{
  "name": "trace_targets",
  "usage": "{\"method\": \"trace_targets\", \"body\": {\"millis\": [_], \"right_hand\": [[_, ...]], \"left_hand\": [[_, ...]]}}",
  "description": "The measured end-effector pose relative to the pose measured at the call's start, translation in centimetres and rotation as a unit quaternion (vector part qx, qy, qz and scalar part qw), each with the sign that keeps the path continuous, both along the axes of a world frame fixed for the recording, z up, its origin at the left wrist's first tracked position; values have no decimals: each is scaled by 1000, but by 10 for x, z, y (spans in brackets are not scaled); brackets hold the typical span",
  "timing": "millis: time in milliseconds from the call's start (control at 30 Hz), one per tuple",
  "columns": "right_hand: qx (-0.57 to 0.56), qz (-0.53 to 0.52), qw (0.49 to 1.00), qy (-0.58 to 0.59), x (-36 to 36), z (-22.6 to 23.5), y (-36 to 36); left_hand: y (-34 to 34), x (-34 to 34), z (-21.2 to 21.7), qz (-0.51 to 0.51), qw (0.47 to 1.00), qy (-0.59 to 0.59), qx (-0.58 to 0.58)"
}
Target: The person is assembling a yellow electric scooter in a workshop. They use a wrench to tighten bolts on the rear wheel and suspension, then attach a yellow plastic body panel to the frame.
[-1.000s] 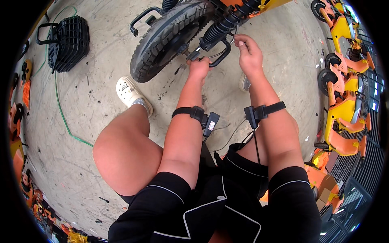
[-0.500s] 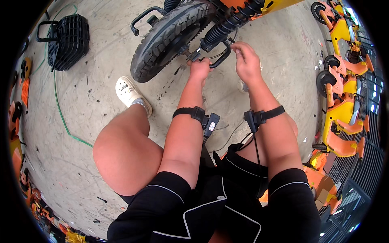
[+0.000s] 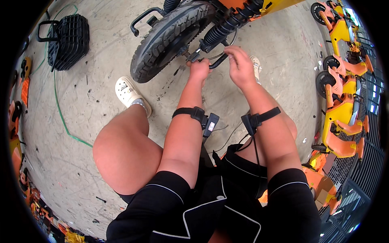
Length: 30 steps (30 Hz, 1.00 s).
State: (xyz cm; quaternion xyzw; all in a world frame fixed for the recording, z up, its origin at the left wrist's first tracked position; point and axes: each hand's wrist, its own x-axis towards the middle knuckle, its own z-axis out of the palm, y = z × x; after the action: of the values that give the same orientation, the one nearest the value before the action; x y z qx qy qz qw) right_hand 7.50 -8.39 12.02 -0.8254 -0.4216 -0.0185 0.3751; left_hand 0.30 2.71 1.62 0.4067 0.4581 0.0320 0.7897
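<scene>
The rear end of a scooter hangs in at the top, with a black knobbly tyre [image 3: 148, 56] and a black coil-spring shock absorber [image 3: 219, 35]. Beside the wheel's axle [image 3: 185, 51], my left hand [image 3: 199, 69] is closed around one end of a black bent bar [image 3: 219, 61]. My right hand [image 3: 242, 68] has its fingers curled over the bar's other end, hiding that part. A thin cable [image 3: 234, 37] runs down behind the shock toward the right fingers. A similar black bent bar [image 3: 139, 20] sticks out on the wheel's far side.
A black plastic basket [image 3: 69, 42] stands on the concrete floor at the upper left, near a green hose [image 3: 60, 115]. Yellow and orange scooters [image 3: 342, 121] line the right side. An open cardboard box [image 3: 323, 190] sits at the lower right. Loose cables hang from my forearm straps.
My right hand has shifted slightly left and down, from beside the bent bar onto its upper end. More of my right shoe shows. My left hand has stayed in place.
</scene>
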Motion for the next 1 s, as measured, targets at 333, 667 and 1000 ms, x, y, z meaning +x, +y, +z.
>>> {"method": "trace_targets", "body": {"millis": [333, 667, 1000], "right_hand": [[-27, -84, 996, 3, -7, 15, 5], [32, -185, 965, 185, 15, 22, 6], [91, -168, 955, 227, 32, 44, 11]], "left_hand": [[-7, -7, -9, 5, 999, -18, 30], [-13, -12, -21, 76, 991, -113, 1], [-11, -8, -24, 110, 986, -110, -57]]}}
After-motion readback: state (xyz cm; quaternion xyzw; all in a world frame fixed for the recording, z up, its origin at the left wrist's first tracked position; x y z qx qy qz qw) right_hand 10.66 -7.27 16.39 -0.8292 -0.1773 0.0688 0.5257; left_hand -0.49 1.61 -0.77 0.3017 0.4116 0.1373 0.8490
